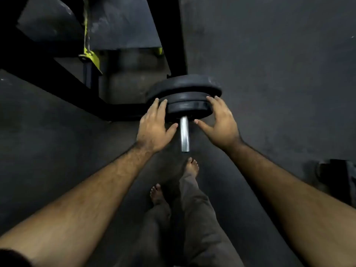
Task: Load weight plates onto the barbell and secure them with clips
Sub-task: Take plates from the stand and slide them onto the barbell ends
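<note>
The bare steel end of the barbell sleeve [184,134] points toward me. Three black weight plates sit on it: a large plate [183,84] farthest back, a middle plate [185,97], and a small plate [189,110] nearest me. My left hand [154,126] rests on the small plate's left rim, fingers spread. On the right rim lies my right hand [221,120], fingers also apart, thumb pointing at the sleeve. No clip is visible.
A black rack frame [57,74] with a yellow bracket [89,54] stands at the back left. My bare feet [191,166] are on the dark floor right under the sleeve. A dark object [335,178] lies at the right edge.
</note>
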